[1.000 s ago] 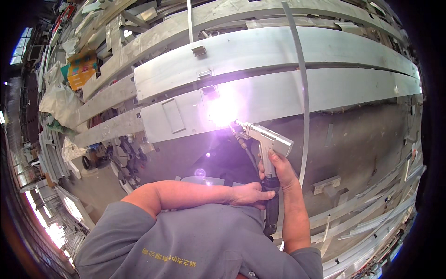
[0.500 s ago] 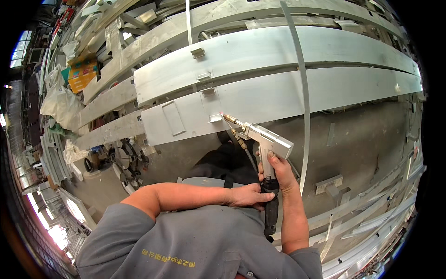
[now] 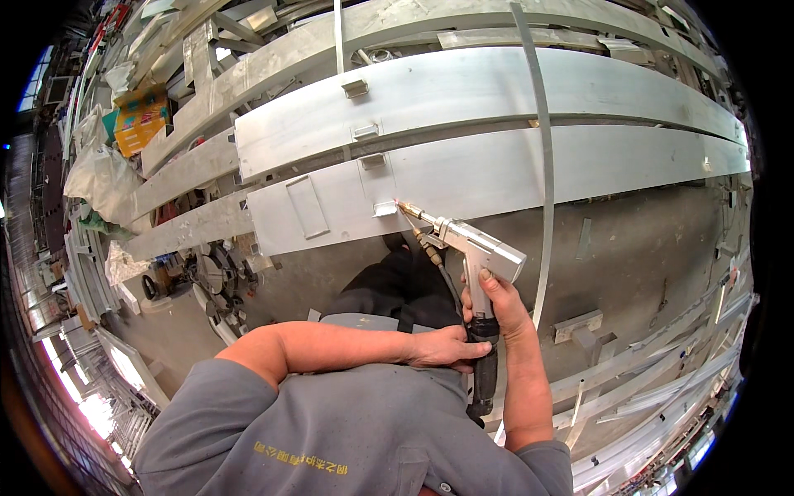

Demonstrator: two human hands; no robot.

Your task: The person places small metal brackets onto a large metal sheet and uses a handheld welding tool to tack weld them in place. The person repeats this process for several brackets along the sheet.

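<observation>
A silver handheld welding gun point(image 3: 484, 252) slants up and left across the middle of the view. My right hand point(image 3: 500, 299) is wrapped round its grip, thumb along the side. Lower down, my left hand point(image 3: 447, 345) closes on the black sleeve point(image 3: 485, 364) beneath the grip. The gun's brass nozzle point(image 3: 405, 207) meets the right end of a small metal bracket point(image 3: 385, 210) on the nearer flat metal panel point(image 3: 463, 169). A reddish spot shows at the tip. Another bracket point(image 3: 374, 160) stands near that panel's far edge.
A second flat panel point(image 3: 447, 87) with two brackets lies beyond, both panels on metal beams point(image 3: 186, 186). A narrow strip point(image 3: 542, 149) crosses them. Plastic bags point(image 3: 99, 178) and an orange package point(image 3: 141, 124) lie left; metal lengths point(image 3: 653, 388) are stacked at right.
The view has shifted slightly. Both hands keep their hold on the welding gun, and its nozzle stays at the same bracket end.
</observation>
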